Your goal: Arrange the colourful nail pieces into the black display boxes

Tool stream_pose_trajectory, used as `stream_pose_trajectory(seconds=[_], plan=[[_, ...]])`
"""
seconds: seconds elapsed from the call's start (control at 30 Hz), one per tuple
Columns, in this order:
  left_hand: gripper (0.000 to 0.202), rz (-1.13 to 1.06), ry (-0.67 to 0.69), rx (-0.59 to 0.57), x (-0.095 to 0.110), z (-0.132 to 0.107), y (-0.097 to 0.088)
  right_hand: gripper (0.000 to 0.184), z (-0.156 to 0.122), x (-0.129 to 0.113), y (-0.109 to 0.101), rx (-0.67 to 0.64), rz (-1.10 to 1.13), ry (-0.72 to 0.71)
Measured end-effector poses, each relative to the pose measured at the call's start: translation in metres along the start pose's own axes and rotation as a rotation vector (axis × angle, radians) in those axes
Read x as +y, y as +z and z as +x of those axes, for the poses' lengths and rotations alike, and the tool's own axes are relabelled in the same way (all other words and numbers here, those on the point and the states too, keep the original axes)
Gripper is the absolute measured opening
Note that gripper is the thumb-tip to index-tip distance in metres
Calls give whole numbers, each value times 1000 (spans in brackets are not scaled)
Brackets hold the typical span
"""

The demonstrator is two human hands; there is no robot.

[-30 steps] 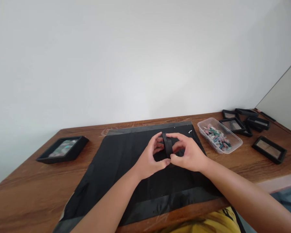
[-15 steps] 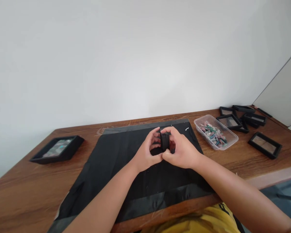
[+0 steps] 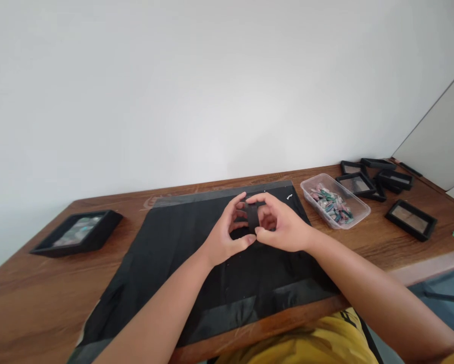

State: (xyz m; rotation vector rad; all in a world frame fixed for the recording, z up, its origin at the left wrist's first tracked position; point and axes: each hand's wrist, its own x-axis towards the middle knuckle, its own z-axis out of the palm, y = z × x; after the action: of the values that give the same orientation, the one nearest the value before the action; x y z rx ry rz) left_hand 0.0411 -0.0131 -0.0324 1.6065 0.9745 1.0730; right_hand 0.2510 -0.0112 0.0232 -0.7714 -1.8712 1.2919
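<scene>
black piece (image 3: 253, 218), small and box-like, stands upright between the two hands above the middle of a black sheet (image 3: 173, 242); whether it rests on the sheet, cannot tell. left hand (image 3: 227, 232): fingers bent and slightly parted along its left side, thumb at the near, lower end. right hand (image 3: 282, 225): fingers pinching it, index over the far, upper end, thumb at the near end. sheet lies on a brown wooden worktop (image 3: 52, 288); white scrap (image 3: 289, 196) near its far right corner. left of sheet: windowed black case (image 3: 77, 233), pale shiny contents. just right of sheet: clear tub (image 3: 357, 210) holding small mixed-colour packets (image 3: 331, 202). farther right: jumbled cluster of black frames (image 3: 357, 183), some overlapping; one single frame (image 3: 411, 219) lies apart, nearer.
</scene>
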Motion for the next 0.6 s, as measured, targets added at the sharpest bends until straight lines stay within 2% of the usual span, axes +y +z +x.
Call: stream_pose_trajectory(seconds=[0.17,0.33,0.5,0.6], plan=[[100,-202,-15,-46,12,-8,3,60,0,4,-10,-113,370,24],[93,-363,-25,-124,32,-18,10,46,-6,-10,-9,-147,458,-6],[85,-521,-102,-160,46,-20,18,48,-16,-26,-10,-188,299,-80],[75,-638,-195,-162,53,-18,17,62,-19,-32,-12,-96,30,-152]])
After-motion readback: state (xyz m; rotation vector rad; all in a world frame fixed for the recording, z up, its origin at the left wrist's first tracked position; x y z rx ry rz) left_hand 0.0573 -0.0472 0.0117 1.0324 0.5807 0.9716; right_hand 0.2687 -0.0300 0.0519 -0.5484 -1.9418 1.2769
